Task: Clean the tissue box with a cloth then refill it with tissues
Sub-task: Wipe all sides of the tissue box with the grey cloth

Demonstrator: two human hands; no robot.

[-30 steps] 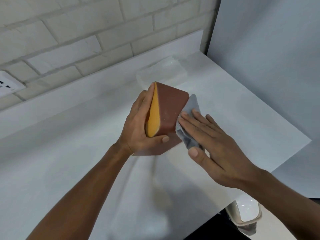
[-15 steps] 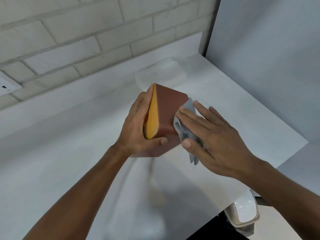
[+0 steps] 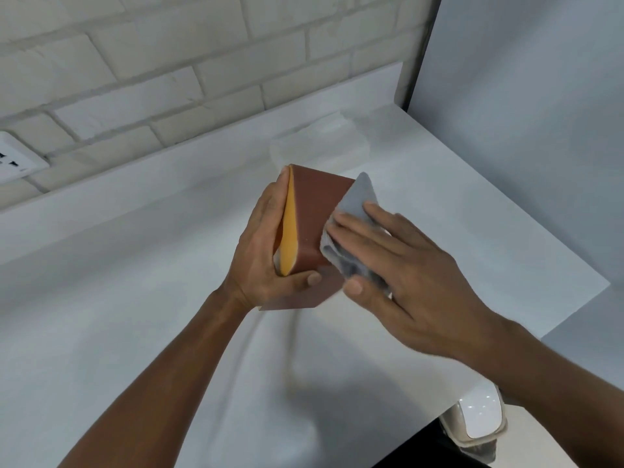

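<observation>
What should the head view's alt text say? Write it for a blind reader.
A person's left hand grips a brown and yellow tissue box, tilted over a white counter, while the right hand presses a grey cloth against its brown side. A clear-wrapped tissue pack lies behind by the brick wall.

The tissue box [image 3: 317,224] has a smooth, matt brown outside, card or leatherette, hard to tell which, and one matt orange-yellow face. The cloth [image 3: 358,201] is soft grey fabric, matt and faintly fuzzy, bunched into creases. The counter [image 3: 135,298] is white and smooth with a soft sheen that dimly mirrors the box. The tissue pack [image 3: 317,143] is wrapped in clear, slightly shiny plastic film. The brick wall [image 3: 169,62] is painted white, rough and matt. The socket [image 3: 17,160] is glossy white plastic; the side panel [image 3: 523,96] is smooth and matt
</observation>
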